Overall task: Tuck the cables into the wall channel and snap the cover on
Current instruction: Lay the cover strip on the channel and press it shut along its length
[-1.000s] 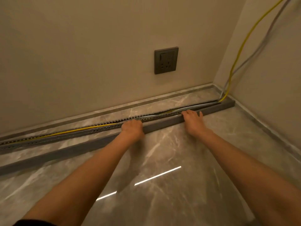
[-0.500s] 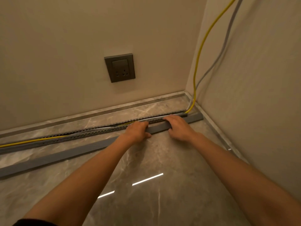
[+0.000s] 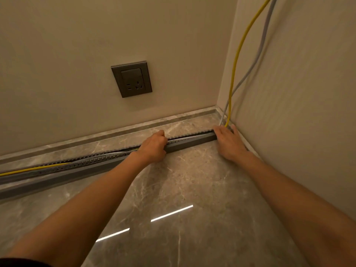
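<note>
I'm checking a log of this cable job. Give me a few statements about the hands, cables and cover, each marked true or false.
1. The right hand rests at the corner end of the channel. True.
2. The cover is snapped on along the whole channel. False: left of the left hand the slotted channel lies open.
3. A yellow cable and a grey cable run up the right wall. True.
4. A plug sits in the socket. False: nothing is plugged in.
5. The left hand is lifted clear. False: it grips the cover.
</note>
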Demonstrator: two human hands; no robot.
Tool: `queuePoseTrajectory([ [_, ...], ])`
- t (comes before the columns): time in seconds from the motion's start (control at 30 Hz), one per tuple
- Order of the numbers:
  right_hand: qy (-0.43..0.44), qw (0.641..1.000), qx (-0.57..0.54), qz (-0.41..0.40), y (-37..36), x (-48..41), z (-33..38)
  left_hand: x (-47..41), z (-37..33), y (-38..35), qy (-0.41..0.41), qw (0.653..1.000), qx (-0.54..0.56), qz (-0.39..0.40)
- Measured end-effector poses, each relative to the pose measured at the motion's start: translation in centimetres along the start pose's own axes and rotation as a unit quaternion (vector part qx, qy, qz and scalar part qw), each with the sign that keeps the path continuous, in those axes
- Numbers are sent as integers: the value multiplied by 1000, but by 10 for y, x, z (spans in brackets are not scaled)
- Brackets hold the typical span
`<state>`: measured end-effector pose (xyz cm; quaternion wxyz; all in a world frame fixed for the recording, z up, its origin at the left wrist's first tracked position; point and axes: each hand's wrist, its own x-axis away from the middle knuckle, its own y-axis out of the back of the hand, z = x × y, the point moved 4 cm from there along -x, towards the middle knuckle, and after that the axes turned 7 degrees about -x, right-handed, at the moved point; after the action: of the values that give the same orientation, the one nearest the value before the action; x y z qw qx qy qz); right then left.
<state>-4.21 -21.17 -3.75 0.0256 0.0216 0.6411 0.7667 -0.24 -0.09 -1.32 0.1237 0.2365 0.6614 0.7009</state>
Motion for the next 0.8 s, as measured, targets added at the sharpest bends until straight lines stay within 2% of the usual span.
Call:
queuePoseTrajectory([
  [0.2,0,1000,-4,1,4,-9,-2,-3,6,0,12,1000,-4,10],
  [0.5,24,993,115,-11,6,-16,15,-10,4,6,-18,999,-35,32],
  [0.7,52,988,144,18,-2,-18,17,-8,-11,6,-24,998,-66,0],
  [0.8,57,987,147,26,-1,-19,17,-10,-27,5,-47,989,-134,-51],
])
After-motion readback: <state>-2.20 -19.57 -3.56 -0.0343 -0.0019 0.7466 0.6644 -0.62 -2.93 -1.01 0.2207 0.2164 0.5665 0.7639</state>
